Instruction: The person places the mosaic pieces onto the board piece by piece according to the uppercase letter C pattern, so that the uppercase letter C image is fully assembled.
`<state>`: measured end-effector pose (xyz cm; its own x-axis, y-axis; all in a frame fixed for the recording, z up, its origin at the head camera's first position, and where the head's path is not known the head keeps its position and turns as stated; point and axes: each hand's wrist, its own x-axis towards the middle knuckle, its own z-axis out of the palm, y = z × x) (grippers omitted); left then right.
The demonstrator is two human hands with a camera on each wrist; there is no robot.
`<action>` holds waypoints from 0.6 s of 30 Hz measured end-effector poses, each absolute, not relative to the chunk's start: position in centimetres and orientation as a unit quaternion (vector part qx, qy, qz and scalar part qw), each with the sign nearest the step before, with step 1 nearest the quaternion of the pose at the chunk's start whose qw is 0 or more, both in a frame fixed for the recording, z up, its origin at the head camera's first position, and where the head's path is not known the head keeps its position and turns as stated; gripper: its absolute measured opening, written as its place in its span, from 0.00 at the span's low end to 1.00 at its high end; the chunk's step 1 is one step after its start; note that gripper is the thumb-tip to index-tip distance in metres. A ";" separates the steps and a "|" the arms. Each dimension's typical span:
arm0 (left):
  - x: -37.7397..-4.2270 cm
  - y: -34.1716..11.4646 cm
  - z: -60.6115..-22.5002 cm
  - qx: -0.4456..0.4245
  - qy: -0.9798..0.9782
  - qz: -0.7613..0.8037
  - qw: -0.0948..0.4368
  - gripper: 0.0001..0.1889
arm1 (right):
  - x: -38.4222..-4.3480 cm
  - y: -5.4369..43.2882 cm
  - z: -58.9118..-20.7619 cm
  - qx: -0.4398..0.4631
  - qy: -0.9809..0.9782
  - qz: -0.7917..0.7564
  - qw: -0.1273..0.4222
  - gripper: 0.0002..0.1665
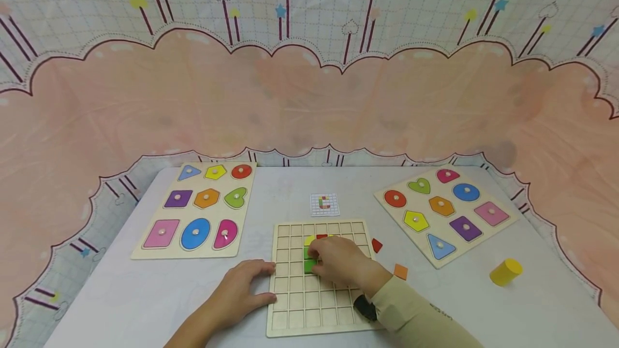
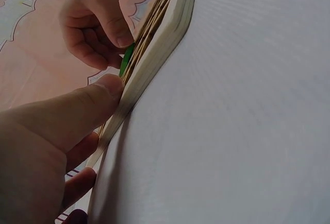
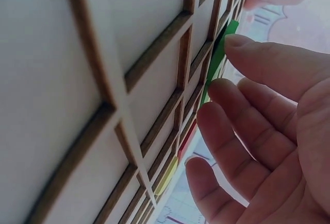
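A wooden grid board [image 1: 295, 303] lies flat on the table. My left hand [image 1: 237, 291] is at its left edge, the thumb and a finger touching the rim; the left wrist view shows the thumb [image 2: 85, 105] against the board's edge. Over the grid, my right hand [image 1: 345, 262] reaches in from the right, fingertips at two green tiles [image 1: 309, 267]. In the right wrist view its thumb touches a tilted green tile [image 3: 219, 54], with the other fingers loosely bent and apart from the thumb. Yellow [image 1: 308, 240] and red tiles [image 1: 321, 236] sit in cells farther back, partly hidden by the hand.
Behind the board lies a pattern card [image 1: 324, 204]. Knobbed shape puzzles stand left [image 1: 220, 241] and right [image 1: 437, 255]. Loose red [image 1: 376, 245] and orange tiles [image 1: 400, 271] lie right of the board, with a yellow cylinder [image 1: 506, 272] farther right.
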<state>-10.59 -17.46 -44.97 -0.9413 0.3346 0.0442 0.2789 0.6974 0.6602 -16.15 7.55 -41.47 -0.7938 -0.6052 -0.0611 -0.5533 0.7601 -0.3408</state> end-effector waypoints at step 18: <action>-10.5 -17.5 -44.8 0.165 0.920 0.354 0.043 0.23 | -16.1 8.3 -40.7 -0.278 0.934 -0.197 0.107 0.18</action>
<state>-10.51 -17.45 -44.82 -0.9420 0.3334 0.0372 0.2725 0.6958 0.6645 -16.08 8.25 -40.70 -0.8228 -0.5609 -0.0916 -0.4763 0.7685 -0.4273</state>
